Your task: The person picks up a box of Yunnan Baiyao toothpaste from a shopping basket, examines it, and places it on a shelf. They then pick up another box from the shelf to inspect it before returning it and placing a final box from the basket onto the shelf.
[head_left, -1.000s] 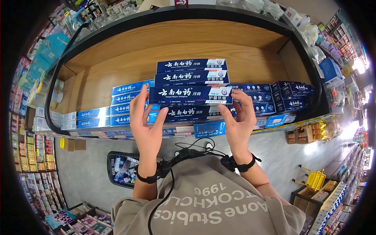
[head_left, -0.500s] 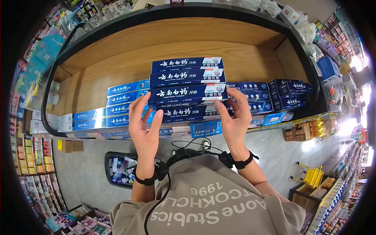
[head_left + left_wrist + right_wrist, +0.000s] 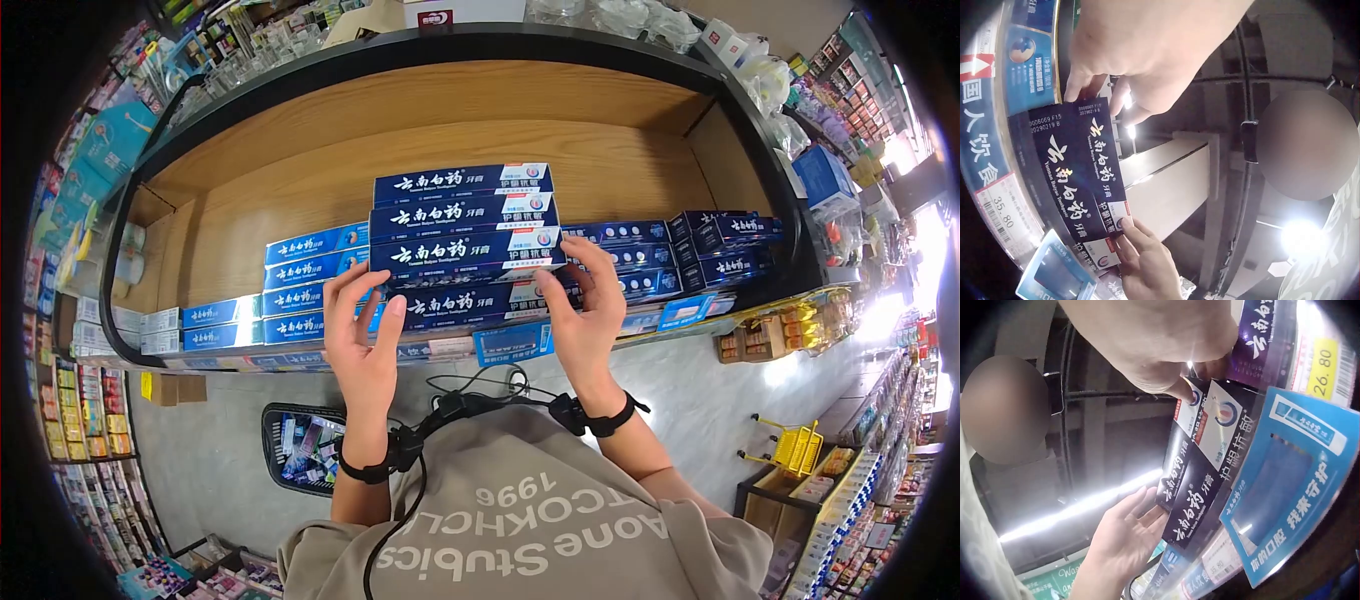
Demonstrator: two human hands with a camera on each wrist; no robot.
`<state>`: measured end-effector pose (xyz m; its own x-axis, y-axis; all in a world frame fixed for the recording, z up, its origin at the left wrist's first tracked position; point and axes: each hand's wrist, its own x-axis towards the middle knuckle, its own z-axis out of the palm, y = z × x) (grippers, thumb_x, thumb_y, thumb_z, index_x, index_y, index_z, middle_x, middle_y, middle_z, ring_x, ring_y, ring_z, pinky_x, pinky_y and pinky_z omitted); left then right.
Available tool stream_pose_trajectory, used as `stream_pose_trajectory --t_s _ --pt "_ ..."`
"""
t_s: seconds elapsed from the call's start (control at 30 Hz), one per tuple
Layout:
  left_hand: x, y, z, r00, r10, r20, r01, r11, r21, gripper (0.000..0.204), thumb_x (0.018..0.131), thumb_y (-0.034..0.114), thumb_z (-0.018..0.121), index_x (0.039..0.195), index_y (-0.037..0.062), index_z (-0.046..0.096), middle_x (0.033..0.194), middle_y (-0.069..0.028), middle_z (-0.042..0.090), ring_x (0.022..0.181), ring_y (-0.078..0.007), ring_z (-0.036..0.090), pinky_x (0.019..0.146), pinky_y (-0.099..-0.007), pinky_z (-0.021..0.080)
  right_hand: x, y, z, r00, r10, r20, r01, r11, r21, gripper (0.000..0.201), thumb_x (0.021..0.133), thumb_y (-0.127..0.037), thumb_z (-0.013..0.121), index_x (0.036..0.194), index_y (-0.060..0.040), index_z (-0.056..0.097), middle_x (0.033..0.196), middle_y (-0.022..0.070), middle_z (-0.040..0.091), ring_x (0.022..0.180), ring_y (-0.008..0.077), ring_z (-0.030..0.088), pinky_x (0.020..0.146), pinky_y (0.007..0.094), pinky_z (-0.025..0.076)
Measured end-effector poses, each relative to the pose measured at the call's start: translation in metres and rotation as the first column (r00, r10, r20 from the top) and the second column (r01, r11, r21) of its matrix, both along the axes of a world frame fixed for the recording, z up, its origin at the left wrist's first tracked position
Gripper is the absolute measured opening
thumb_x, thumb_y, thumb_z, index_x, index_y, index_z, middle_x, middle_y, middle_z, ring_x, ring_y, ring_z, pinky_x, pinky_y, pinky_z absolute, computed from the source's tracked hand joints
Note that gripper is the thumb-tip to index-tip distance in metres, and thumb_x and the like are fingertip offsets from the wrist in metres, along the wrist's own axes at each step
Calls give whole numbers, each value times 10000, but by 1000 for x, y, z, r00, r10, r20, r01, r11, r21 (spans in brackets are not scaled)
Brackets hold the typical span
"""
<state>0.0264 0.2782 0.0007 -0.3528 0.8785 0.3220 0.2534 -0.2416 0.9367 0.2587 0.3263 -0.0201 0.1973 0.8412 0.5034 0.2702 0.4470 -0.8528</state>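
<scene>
Blue boxes [image 3: 300, 285], lighter shade, sit stacked at left of the wooden shelf [image 3: 450, 110], w/ a few pale ones further left near the edge. Left hand [image 3: 365, 335] is up in front of the shelf lip, fingers straight, spread a bit, tips touching the left end of a dark navy toothpaste box [image 3: 465, 252]. It presses the end, not curled round it, as far as head view shows. Left wrist view: same hand [image 3: 1147, 50] w/ fingertips on one short end of the box [image 3: 1082, 181], box running away lengthwise toward the other hand.

Box is held level betw. both hands, just in front of the centre stack [image 3: 460, 200], roughly at 3rd row from top, touching or nearly touching the boxes above and below; can't tell which. Blue price tag [image 3: 512, 342] hangs on the shelf lip just below it.

Right hand [image 3: 585, 305] holds the right end, fingers bent over the box's top edge, thumb underneath: a light pinch. Right wrist view: thumb and fingers [image 3: 1172, 344] on the white-and-red end of the box [image 3: 1200, 469], blue tag [image 3: 1285, 487] close beside.

Further right, more dark navy boxes [image 3: 725, 245] in low stacks, near the shelf's right wall. Basket [image 3: 300, 445] on the floor below, left of the person.
</scene>
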Motion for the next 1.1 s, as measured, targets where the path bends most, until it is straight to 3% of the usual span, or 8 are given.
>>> stream_pose_trajectory --t_s 0.27,0.37,0.47,0.57,0.73,0.93,0.97,1.1 --pt "-2 -1 0 1000 -6 13 6 1000 -7 369 941 49 703 1300 18 623 1392 -111 553 1315 -202 533 1101 -369 462 -1 -2 3 1000 -2 -1 2 1000 -28 408 823 21 800 1206 -6 662 1300 148 657 1165 252 649 966 346 532" --pt "-5 -6 0 999 13 52 -13 1000 15 386 943 41 692 1318 10 606 1389 -122 581 1317 -216 540 1108 -383 459 2 -12 21 947 -134 291 94 985 148 404 817 43 780 1201 14 659 1324 182 653 1189 317 640 1021 395 502" --pt "-15 -12 11 999 54 4 -54 995 78 393 955 24 663 1340 5 583 1376 -134 599 1309 -229 552 1121 -398 448 8 -29 31 967 -101 234 43 970 238 387 815 58 763 1186 29 656 1346 219 639 1212 372 624 1066 436 464" --pt "-36 -38 4 985 164 -44 -152 966 210 406 992 12 581 1392 -11 512 1248 -166 652 1160 -230 628 1067 -412 475 15 -49 31 974 61 217 -138 922 361 337 761 166 620 1057 10 661 1131 198 722 978 320 697 831 388 556" --pt "-52 -103 4 878 478 12 -443 802 401 345 1017 41 542 1354 -27 506 1058 -160 687 917 -189 628 926 -381 506 -10 -55 36 793 546 271 -609 708 356 239 639 128 557 799 -18 657 768 89 692 581 244 629 525 309 487" --pt "-67 -240 -28 616 787 -19 -755 598 269 270 1040 56 511 1286 -47 543 892 -145 706 795 -165 624 829 -328 504 -106 -47 5 465 831 304 -878 392 274 192 653 146 553 755 3 629 766 107 675 544 246 595 499 320 476" --pt "-70 -261 -36 528 849 18 -820 505 270 211 1015 47 543 1189 -55 603 730 -109 658 651 -150 608 680 -273 482 -121 -53 3 393 865 312 -916 339 214 196 683 161 545 771 13 638 778 124 678 580 264 623 527 336 499" --pt "-73 -360 -72 547 810 209 -833 504 226 257 1030 148 522 1049 -69 658 599 -55 534 471 -104 477 474 -236 353 -190 -93 9 270 899 345 -963 255 87 197 740 154 561 836 23 673 832 160 704 732 315 686 651 368 547"
